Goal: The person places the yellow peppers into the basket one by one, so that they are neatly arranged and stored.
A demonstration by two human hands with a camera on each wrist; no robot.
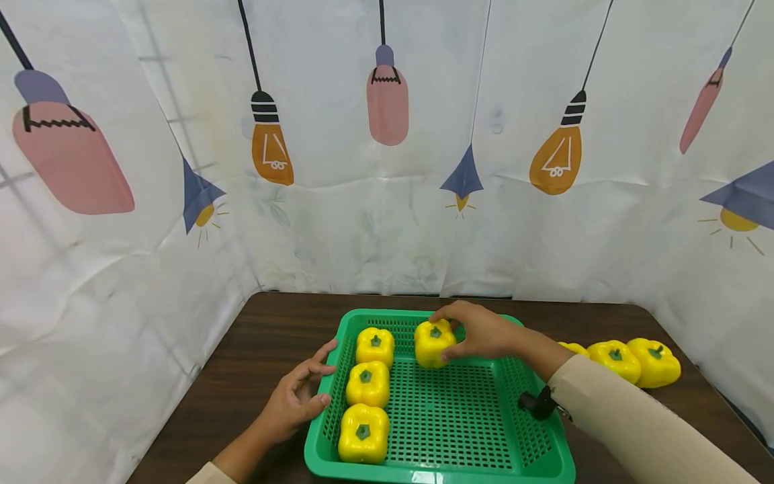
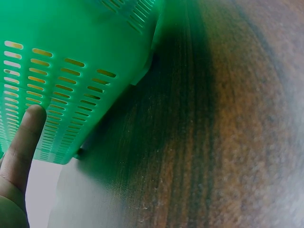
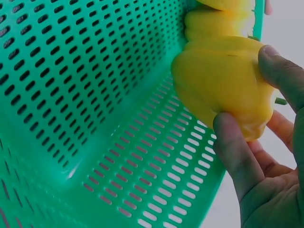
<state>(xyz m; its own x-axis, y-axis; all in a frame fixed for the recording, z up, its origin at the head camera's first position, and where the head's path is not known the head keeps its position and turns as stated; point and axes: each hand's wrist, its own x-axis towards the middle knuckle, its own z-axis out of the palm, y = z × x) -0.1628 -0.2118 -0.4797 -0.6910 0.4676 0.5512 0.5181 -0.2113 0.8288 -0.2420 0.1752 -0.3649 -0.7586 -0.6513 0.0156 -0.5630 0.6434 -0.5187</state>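
Note:
A green perforated plastic basket (image 1: 447, 417) stands on the dark wooden table. Inside it, along the left wall, a column of three yellow bell peppers (image 1: 368, 384) sits with green stems facing up. My right hand (image 1: 484, 329) reaches over the far part of the basket and pinches another yellow bell pepper (image 1: 433, 344) between thumb and fingers; the right wrist view shows this pepper (image 3: 223, 85) close, gripped from the sides. At the basket's left rim is my left hand (image 1: 296, 396), fingers spread, with a straight finger (image 2: 23, 142) against the slotted outer wall in the left wrist view.
Right of the basket, a few more yellow bell peppers (image 1: 654, 363) lie in a row on the table (image 1: 242, 376), partly behind the right forearm. A black wrist device (image 1: 538, 405) hangs at the right sleeve. A white curtain printed with lamps (image 1: 338, 235) encloses the table.

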